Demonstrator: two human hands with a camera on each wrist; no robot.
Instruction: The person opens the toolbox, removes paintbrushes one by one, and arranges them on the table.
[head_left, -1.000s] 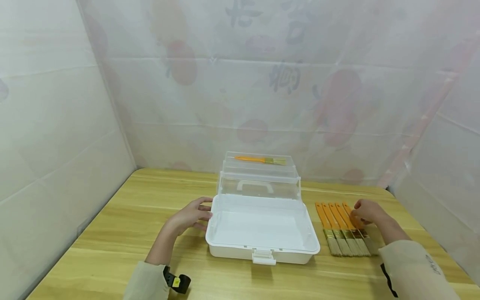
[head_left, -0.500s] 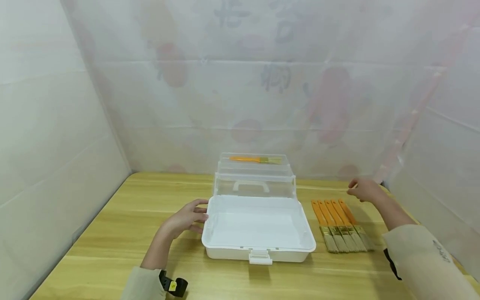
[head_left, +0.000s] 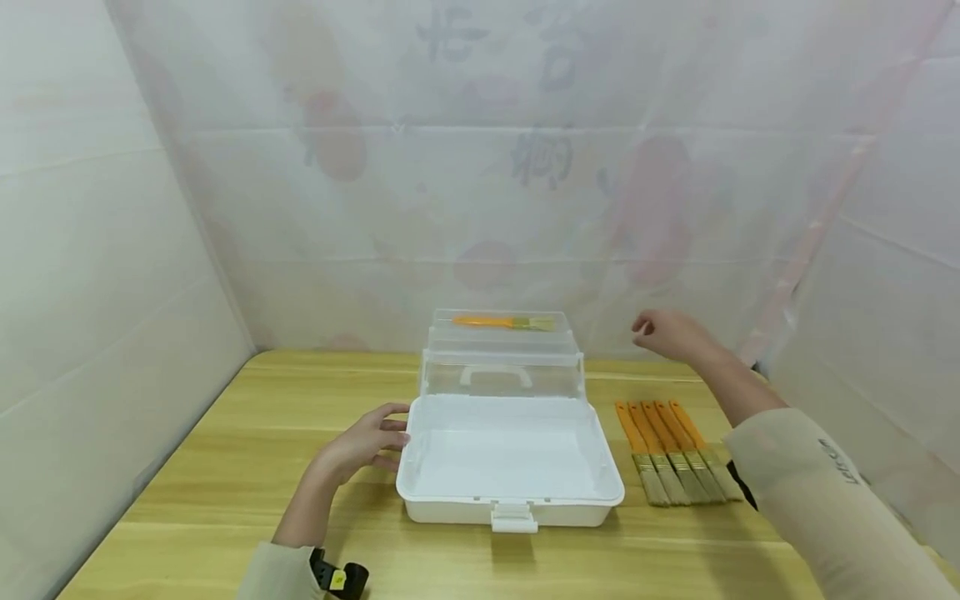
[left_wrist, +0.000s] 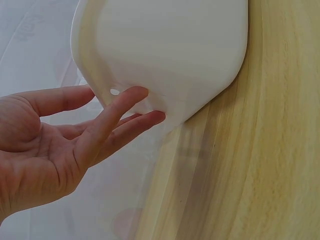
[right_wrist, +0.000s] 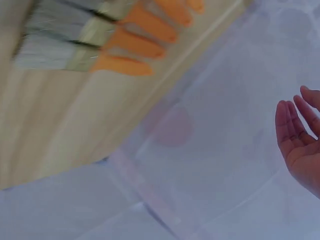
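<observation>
Head view: the right hand [head_left: 667,333] is up in the air, empty and loose, past the brushes [head_left: 675,454], which point away.

Left wrist view: the left hand's [left_wrist: 50,145] straight fingers touch the white box [left_wrist: 165,50].

Right wrist view: the brushes [right_wrist: 120,40] lie on the table [right_wrist: 50,130].

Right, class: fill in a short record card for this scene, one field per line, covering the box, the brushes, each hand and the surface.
Box: white toolbox, open, clear lid standing up at the back
Top tray: one orange-handled brush lying in it
Brushes on table: four in a row, right of the box, bristles toward the person
Left hand: fingers straight, touching the box's left wall
Right hand: raised above the table, holding nothing
Surface: wooden table
</observation>
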